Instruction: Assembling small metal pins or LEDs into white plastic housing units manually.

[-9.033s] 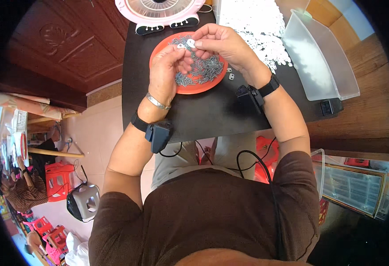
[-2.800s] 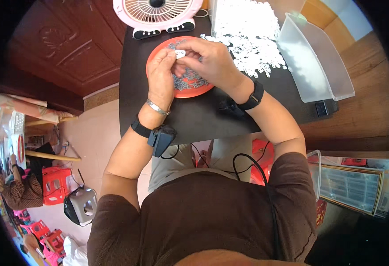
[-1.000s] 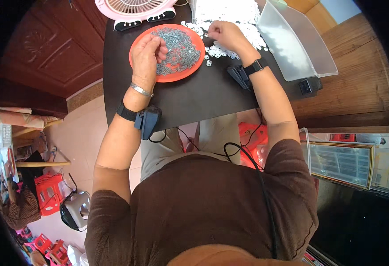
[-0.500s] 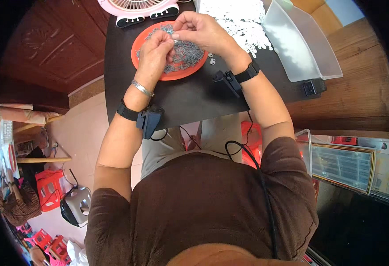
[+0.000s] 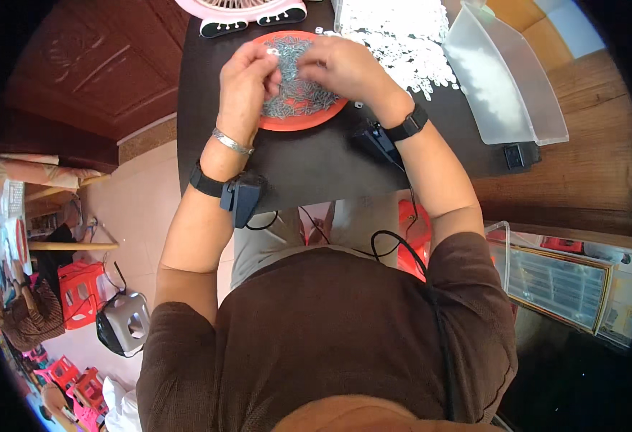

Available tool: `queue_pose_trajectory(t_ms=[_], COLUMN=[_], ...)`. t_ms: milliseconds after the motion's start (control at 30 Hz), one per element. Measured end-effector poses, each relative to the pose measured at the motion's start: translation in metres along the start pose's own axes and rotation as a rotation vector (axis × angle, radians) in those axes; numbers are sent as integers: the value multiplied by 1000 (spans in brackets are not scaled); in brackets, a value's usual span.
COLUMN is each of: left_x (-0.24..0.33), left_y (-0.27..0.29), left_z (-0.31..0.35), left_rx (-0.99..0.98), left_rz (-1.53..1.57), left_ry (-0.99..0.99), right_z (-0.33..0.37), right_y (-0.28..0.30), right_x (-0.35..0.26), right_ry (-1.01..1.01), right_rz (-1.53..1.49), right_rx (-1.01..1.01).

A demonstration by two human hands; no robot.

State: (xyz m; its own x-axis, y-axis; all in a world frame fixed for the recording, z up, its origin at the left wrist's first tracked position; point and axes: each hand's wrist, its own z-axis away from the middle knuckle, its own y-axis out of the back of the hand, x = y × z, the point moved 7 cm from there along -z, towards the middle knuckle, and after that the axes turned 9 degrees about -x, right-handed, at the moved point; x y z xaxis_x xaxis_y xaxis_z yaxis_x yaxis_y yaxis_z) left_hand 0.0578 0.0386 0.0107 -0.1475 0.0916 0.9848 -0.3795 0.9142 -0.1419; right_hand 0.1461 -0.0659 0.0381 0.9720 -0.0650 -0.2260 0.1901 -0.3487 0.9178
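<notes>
My left hand (image 5: 247, 78) is closed, pinching a small white plastic piece (image 5: 273, 52) between thumb and fingertips above the left side of a round orange-red plate (image 5: 298, 124). Spread over that plate are many small grey metal pins (image 5: 294, 92), nails or screws by their look. My right hand (image 5: 339, 68) is over the plate's right side, apart from the left. Its curled fingers are smeared by motion, so whether they hold a pin is unclear. One more white piece (image 5: 358, 104) lies on the dark table by the plate's right rim.
Many similar white pieces (image 5: 420, 72) lie heaped at the back right, beside a translucent plastic bin (image 5: 499, 86) tipped on its side. A pink fan (image 5: 240, 13) stands at the back left. A small black box (image 5: 517, 155) sits at the table's right edge. Cables hang from my wrist straps.
My hands have separated: earlier they met at the white piece. The right has dropped toward the pins, while the left keeps the piece. The whole view has shifted slightly.
</notes>
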Motion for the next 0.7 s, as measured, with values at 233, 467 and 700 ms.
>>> queue_pose_trajectory(t_ms=[233,467,700], left_x=[-6,-2,-5], left_y=[13,8,5], left_z=[-3,2,0], left_rx=[96,63,19], left_rz=[145,153,193], left_ry=[-26,-65,-24], right_z=[2,2,6], right_y=[-21,-12,-24], right_x=[-11,0,18], right_ry=[27,-117,-292], right_rz=[86,-359,-776], right_rx=[-100,14,-55])
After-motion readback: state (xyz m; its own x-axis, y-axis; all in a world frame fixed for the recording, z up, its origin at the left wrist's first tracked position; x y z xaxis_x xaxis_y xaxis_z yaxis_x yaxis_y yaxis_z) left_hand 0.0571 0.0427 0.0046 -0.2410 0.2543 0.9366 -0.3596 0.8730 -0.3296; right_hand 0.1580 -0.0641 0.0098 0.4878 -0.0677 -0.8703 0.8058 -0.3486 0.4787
